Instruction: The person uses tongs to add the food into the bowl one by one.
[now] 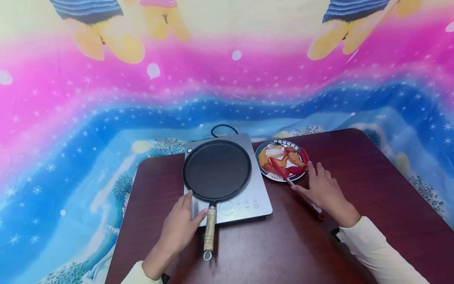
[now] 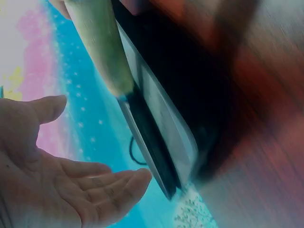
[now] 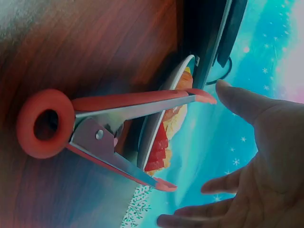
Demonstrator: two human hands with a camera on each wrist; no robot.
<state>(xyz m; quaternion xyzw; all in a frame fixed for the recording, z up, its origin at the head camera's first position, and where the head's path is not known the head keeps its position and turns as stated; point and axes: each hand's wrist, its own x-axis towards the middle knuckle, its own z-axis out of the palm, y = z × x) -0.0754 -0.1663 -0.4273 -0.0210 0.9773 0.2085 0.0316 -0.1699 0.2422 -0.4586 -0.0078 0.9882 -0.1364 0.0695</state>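
A black flat frying pan (image 1: 217,169) sits on a silver induction cooker (image 1: 260,197), its wooden handle (image 1: 210,228) pointing towards me. Just left of that handle is my left hand (image 1: 179,223), thumb spread from the straight fingers; the left wrist view shows a gap between palm and handle (image 2: 102,47). Red-and-steel tongs (image 3: 137,108) lean across a patterned plate (image 1: 260,170) of food, their jaws spread and their red ring end (image 3: 64,135) towards me. Over the tongs hovers my right hand (image 1: 326,191), fingers extended and thumb apart, holding nothing.
Browned meat pieces (image 1: 295,158) and red slices lie on the plate, right of the cooker. A black cord (image 1: 224,125) loops behind the cooker. The dark wooden table (image 1: 255,252) ends at a colourful printed cloth (image 1: 227,86).
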